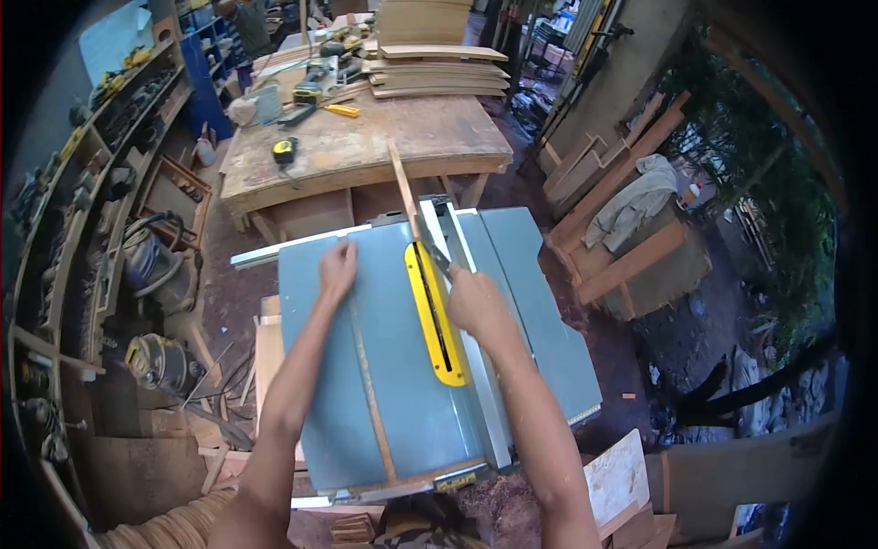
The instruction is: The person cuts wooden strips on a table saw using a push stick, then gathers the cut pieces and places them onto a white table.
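Note:
A table saw with a blue-grey top [402, 311] stands before me, with a long yellow throat plate [430, 316] set into it. A metal rip fence [489, 403] runs just right of the plate. My right hand [476, 302] is closed around a dark, narrow push stick [439, 259], above the far part of the plate beside the fence. From there a thin wooden strip [402, 188] reaches past the saw's far edge to the workbench. My left hand [337, 269] is at the saw top, left of the plate, its fingers curled with nothing visible in them.
Beyond the saw, a wooden workbench [366, 156] carries a tape measure [284, 151], tools and stacked boards [439, 73]. Shelves with tools line the left wall, with a shop vacuum [163, 361] on the floor. A cloth [640, 201] lies over timber at right. Another person stands far left.

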`<move>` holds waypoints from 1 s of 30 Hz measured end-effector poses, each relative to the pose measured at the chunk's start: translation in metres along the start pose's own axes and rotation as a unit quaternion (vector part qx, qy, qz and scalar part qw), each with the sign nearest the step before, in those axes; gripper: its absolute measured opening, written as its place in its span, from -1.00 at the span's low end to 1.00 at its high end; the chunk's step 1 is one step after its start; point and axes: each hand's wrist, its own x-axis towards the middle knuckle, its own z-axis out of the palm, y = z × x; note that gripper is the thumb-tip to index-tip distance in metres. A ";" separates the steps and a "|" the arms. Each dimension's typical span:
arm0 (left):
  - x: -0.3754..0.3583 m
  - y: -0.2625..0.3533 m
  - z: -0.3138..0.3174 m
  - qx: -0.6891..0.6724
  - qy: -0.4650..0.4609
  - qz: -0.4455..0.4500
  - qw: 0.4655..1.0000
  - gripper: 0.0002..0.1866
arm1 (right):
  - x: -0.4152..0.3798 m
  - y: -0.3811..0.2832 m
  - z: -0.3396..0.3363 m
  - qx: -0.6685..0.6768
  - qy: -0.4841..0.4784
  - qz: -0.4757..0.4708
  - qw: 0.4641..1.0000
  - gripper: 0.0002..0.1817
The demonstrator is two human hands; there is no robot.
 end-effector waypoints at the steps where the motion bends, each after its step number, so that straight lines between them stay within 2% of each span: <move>1: 0.039 -0.006 0.034 0.040 0.062 0.107 0.991 -0.62 | 0.000 -0.004 -0.004 -0.009 0.000 0.006 1.000 -0.70; 2: 0.074 -0.003 0.056 0.018 0.007 0.147 0.989 -0.60 | 0.000 -0.005 -0.005 -0.016 -0.002 0.015 1.000 -0.75; 4: 0.129 -0.008 0.108 0.101 -0.052 0.082 0.990 -0.51 | 0.000 0.000 -0.001 -0.023 0.000 0.012 1.000 -0.64; 6: 0.160 0.007 0.140 0.235 -0.147 0.012 0.961 -0.41 | -0.001 0.002 0.001 -0.029 0.013 0.003 0.999 -0.58; 7: 0.169 0.009 0.156 0.198 -0.175 -0.052 0.963 -0.32 | -0.002 0.002 -0.001 -0.027 0.003 0.007 1.000 -0.53; 8: 0.176 0.010 0.167 0.174 -0.181 -0.074 0.965 -0.27 | -0.005 0.002 -0.003 -0.022 -0.007 0.012 1.000 -0.48; 11: 0.175 0.002 0.154 0.161 -0.145 -0.035 0.976 -0.37 | -0.029 0.004 -0.013 0.006 -0.046 0.029 0.998 -0.32; 13: 0.176 -0.006 0.144 0.136 -0.118 0.024 0.983 -0.43 | -0.078 0.012 -0.025 0.009 -0.028 0.024 0.999 -0.32; 16: 0.176 0.036 0.109 0.042 -0.063 0.117 0.990 -0.53 | -0.158 0.038 -0.034 0.175 0.029 0.134 0.975 -0.34; 17: 0.171 0.068 0.098 0.001 -0.042 0.142 0.989 -0.56 | -0.182 0.042 -0.054 0.263 0.003 0.207 0.942 -0.43; 19: 0.132 0.137 0.076 -0.081 -0.022 0.177 0.981 -0.62 | -0.231 0.066 -0.027 0.266 0.132 0.247 0.922 -0.43; 20: 0.102 0.166 0.067 -0.112 -0.048 0.186 0.975 -0.65 | -0.252 0.078 -0.005 0.264 0.186 0.247 0.914 -0.44; 21: 0.070 0.190 0.060 -0.128 -0.105 0.191 0.968 -0.68 | -0.273 0.089 0.013 0.274 0.247 0.283 0.885 -0.52; 22: 0.034 0.211 0.054 -0.124 -0.207 0.194 0.951 -0.71 | -0.291 0.097 0.033 0.275 0.326 0.319 0.847 -0.59; 24: -0.038 0.244 0.057 -0.088 -0.491 0.178 0.848 -0.75 | -0.328 0.121 0.060 0.265 0.453 0.363 0.770 -0.74; 26: -0.130 0.289 0.084 -0.005 -0.554 0.270 0.787 -0.73 | -0.380 0.162 0.087 0.277 0.530 0.406 0.691 -0.82; 27: -0.182 0.314 0.093 -0.058 -0.548 0.388 0.739 -0.71 | -0.407 0.186 0.107 0.294 0.562 0.429 0.643 -0.83; 28: -0.225 0.338 0.108 -0.012 -0.592 0.418 0.689 -0.73 | -0.435 0.210 0.127 0.310 0.594 0.448 0.592 -0.83; 29: -0.271 0.339 0.133 -0.068 -0.604 0.451 0.653 -0.72 | -0.462 0.230 0.140 0.349 0.636 0.448 0.523 -0.84; 30: -0.321 0.351 0.155 0.002 -0.615 0.452 0.646 -0.70 | -0.502 0.266 0.171 0.207 0.637 0.490 0.559 -0.86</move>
